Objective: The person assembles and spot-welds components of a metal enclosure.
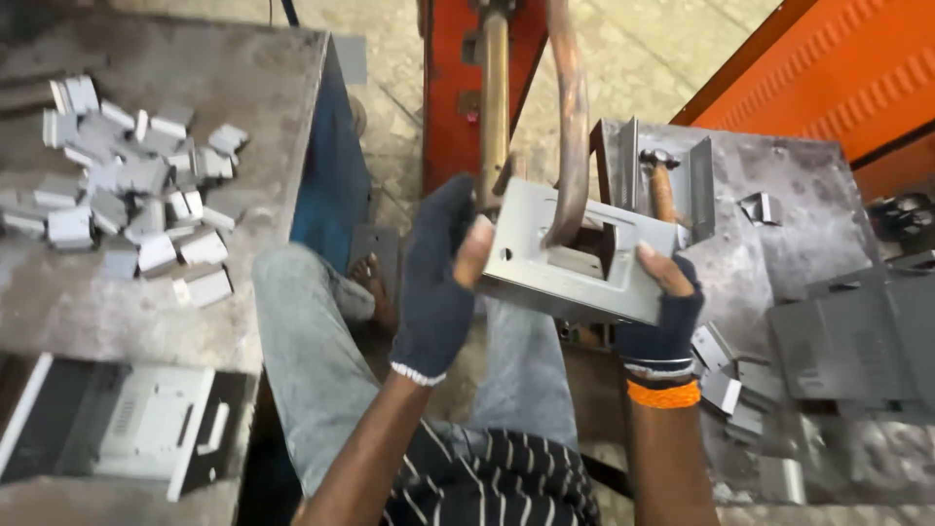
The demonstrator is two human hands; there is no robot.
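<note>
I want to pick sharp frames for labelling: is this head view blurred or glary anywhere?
Head view: soft motion blur throughout, the small grey clips smeared; even daylight, no hard glare; the grey metal box between left hand and right hand reads clearly enough; edges look slightly wide-angle stretched.

A metalworking workshop is shown. A worn, stained steel bench (146,292) is heaped with small folded sheet-metal brackets (136,185). Curved copper welding arms (570,117) are mounted on an orange machine frame (443,88). Stamped grey metal plates (847,331) are stacked on a scarred work surface, and a bare concrete floor (643,49) is seen beyond.
</note>
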